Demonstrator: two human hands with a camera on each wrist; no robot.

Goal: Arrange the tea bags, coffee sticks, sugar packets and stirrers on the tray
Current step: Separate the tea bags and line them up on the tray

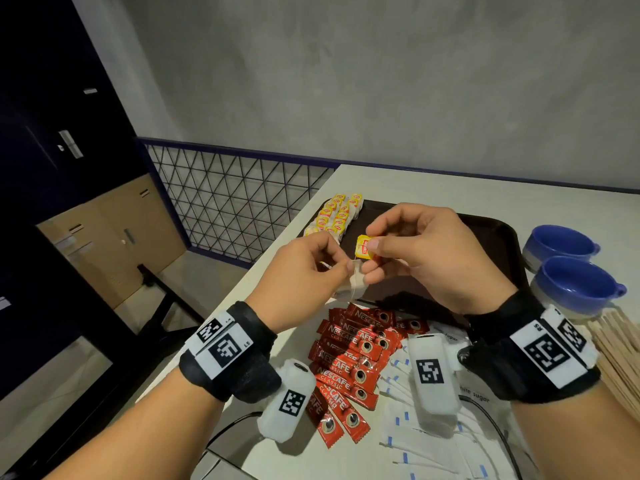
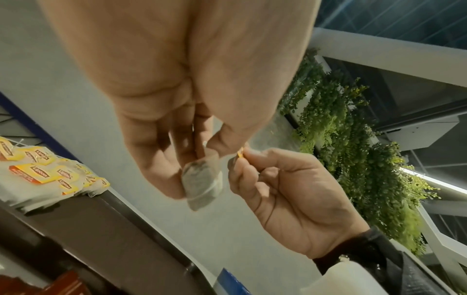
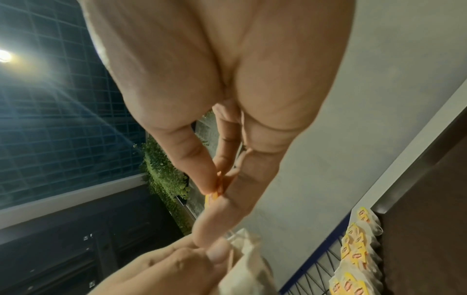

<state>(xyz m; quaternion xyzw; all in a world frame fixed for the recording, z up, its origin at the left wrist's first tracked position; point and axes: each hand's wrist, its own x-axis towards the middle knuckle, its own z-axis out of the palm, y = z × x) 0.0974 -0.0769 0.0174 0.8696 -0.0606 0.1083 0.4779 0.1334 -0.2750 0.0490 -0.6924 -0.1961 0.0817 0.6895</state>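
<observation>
Both hands hold one tea bag above the near left corner of the dark brown tray (image 1: pixel 491 233). My left hand (image 1: pixel 304 268) pinches the pale paper pouch (image 2: pixel 202 179) of the tea bag (image 1: pixel 353 284). My right hand (image 1: pixel 419 251) pinches its yellow tag (image 1: pixel 363 247) between thumb and forefinger. A short string joins the two. Several tea bags (image 1: pixel 337 214) with yellow tags lie in rows on the tray's far left corner. Red coffee sticks (image 1: pixel 349 365) lie in a heap on the table below my hands. White sugar packets (image 1: pixel 426 438) lie to their right, and wooden stirrers (image 1: pixel 620 355) at the right edge.
Two blue cups (image 1: pixel 571 275) stand right of the tray. The white table's (image 1: pixel 450 181) left edge runs beside a blue metal mesh railing (image 1: pixel 235 199), with a drop to the floor beyond. A grey wall stands behind the table.
</observation>
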